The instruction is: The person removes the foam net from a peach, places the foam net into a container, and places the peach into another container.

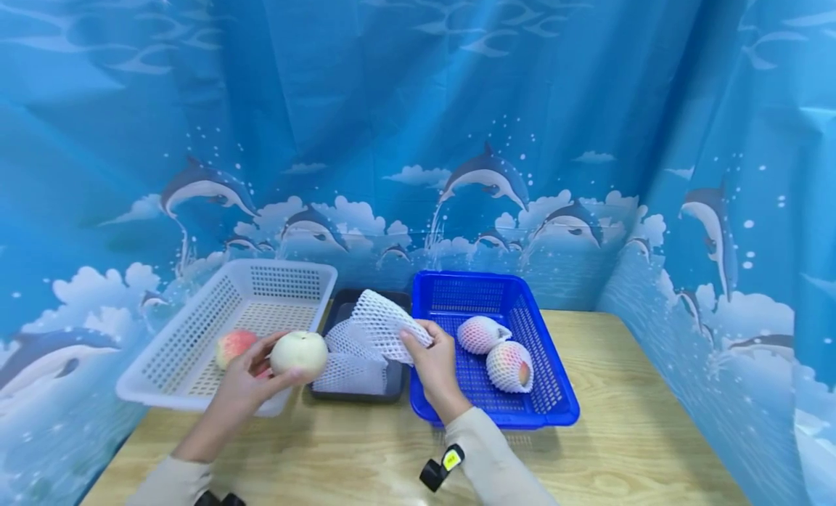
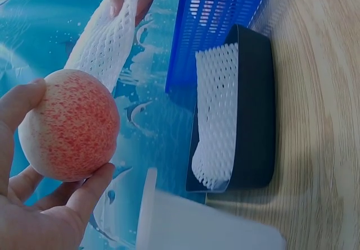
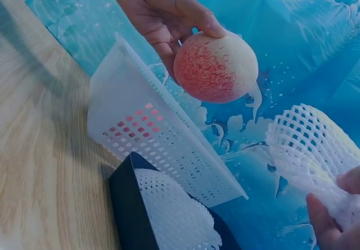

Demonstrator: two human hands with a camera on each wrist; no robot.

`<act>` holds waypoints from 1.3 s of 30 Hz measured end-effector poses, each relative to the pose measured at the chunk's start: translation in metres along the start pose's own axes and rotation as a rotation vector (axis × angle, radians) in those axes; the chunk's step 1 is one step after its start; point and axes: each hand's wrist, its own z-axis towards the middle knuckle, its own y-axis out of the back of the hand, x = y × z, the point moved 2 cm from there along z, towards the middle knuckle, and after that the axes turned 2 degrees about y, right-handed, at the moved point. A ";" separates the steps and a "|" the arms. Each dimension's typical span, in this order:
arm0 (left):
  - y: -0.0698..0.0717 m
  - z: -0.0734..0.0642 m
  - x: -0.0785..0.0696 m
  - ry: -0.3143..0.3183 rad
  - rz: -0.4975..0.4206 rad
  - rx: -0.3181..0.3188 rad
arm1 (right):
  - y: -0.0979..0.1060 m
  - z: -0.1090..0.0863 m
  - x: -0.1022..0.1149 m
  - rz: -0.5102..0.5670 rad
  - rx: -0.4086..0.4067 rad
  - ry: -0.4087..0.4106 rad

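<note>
My left hand (image 1: 251, 375) grips a pale peach (image 1: 299, 358) by its sides, above the right edge of the white basket (image 1: 163, 399). Red speckles cover the peach (image 2: 76, 126) on the face seen in the left wrist view. Between thumb and fingers, my right hand (image 1: 434, 357) pinches one end of a white foam net sleeve (image 1: 385, 321). In the right wrist view the foam net sleeve (image 3: 306, 149) has its free end spread open toward the peach. Below both hands, more foam net sleeves (image 1: 353, 374) lie in a black tray (image 1: 339, 310).
Another red peach (image 1: 235, 345) lies in the white basket. On the right, the blue basket (image 1: 555, 411) holds two peaches in foam nets (image 1: 509, 366). The baskets and tray stand on a wooden table (image 1: 627, 419), with a dolphin-print curtain (image 1: 405, 128) behind.
</note>
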 end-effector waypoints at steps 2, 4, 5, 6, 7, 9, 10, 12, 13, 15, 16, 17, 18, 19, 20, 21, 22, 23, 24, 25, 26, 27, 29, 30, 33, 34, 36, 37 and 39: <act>0.003 0.000 0.001 0.021 0.006 -0.006 | -0.005 0.003 0.000 0.002 -0.013 -0.007; 0.006 0.001 0.002 0.031 0.014 -0.018 | -0.010 0.005 -0.001 -0.001 -0.022 -0.020; 0.008 0.001 0.002 0.029 0.013 -0.025 | -0.013 0.007 -0.001 -0.006 -0.027 -0.026; 0.009 0.001 0.003 0.026 0.010 -0.031 | -0.017 0.007 -0.001 -0.013 -0.029 -0.030; 0.010 0.001 0.004 0.021 0.003 -0.036 | -0.020 0.008 -0.002 -0.024 -0.034 -0.033; 0.013 0.002 0.006 0.015 -0.011 -0.045 | -0.027 0.009 -0.003 -0.043 -0.040 -0.035; 0.014 0.002 0.007 0.016 -0.018 -0.047 | -0.030 0.010 -0.005 -0.052 -0.047 -0.033; 0.016 0.003 0.009 0.018 -0.029 -0.048 | -0.037 0.011 -0.007 -0.076 -0.059 -0.025; 0.017 0.003 0.011 0.020 -0.027 -0.048 | -0.040 0.011 -0.009 -0.086 -0.069 -0.024; 0.019 0.003 0.013 0.024 -0.022 -0.052 | -0.047 0.012 -0.013 -0.108 -0.091 -0.026; 0.020 0.003 0.014 0.023 -0.012 -0.059 | -0.050 0.012 -0.015 -0.118 -0.107 -0.034; 0.021 0.003 0.015 0.024 -0.004 -0.064 | -0.053 0.011 -0.018 -0.130 -0.123 -0.049; 0.022 0.003 0.016 0.026 0.003 -0.070 | -0.055 0.011 -0.021 -0.138 -0.140 -0.063; 0.023 0.003 0.016 0.028 0.007 -0.078 | -0.058 0.010 -0.024 -0.148 -0.159 -0.085; 0.024 0.003 0.017 0.030 0.006 -0.085 | -0.061 0.009 -0.027 -0.164 -0.179 -0.100; 0.024 0.003 0.018 0.031 0.007 -0.090 | -0.063 0.008 -0.031 -0.178 -0.200 -0.118; 0.025 0.003 0.018 0.033 0.007 -0.091 | -0.065 0.007 -0.034 -0.195 -0.221 -0.125; 0.026 0.003 0.019 0.036 0.004 -0.091 | -0.067 0.007 -0.037 -0.219 -0.241 -0.131; 0.026 0.003 0.019 0.038 0.000 -0.092 | -0.068 0.006 -0.040 -0.244 -0.260 -0.133; 0.027 0.002 0.020 0.041 -0.003 -0.093 | -0.069 0.006 -0.043 -0.264 -0.279 -0.130; 0.027 0.002 0.020 0.043 -0.003 -0.092 | -0.071 0.005 -0.046 -0.283 -0.295 -0.126; 0.027 0.002 0.020 0.041 -0.008 -0.094 | -0.072 0.004 -0.049 -0.302 -0.309 -0.127; 0.028 0.002 0.021 0.043 -0.015 -0.096 | -0.074 0.002 -0.055 -0.343 -0.325 -0.145; 0.029 0.003 0.020 0.046 -0.019 -0.100 | -0.075 0.001 -0.058 -0.352 -0.329 -0.149; 0.030 0.003 0.020 0.053 -0.011 -0.105 | -0.076 -0.003 -0.066 -0.404 -0.338 -0.161; 0.030 0.003 0.020 0.058 -0.008 -0.102 | -0.075 -0.004 -0.070 -0.415 -0.342 -0.165; 0.031 0.003 0.020 0.059 -0.009 -0.101 | -0.074 -0.008 -0.076 -0.433 -0.362 -0.158; 0.032 0.004 0.019 0.057 -0.007 -0.096 | -0.073 -0.010 -0.078 -0.453 -0.371 -0.159; 0.033 0.004 0.019 0.045 -0.011 -0.089 | -0.071 -0.012 -0.082 -0.478 -0.383 -0.158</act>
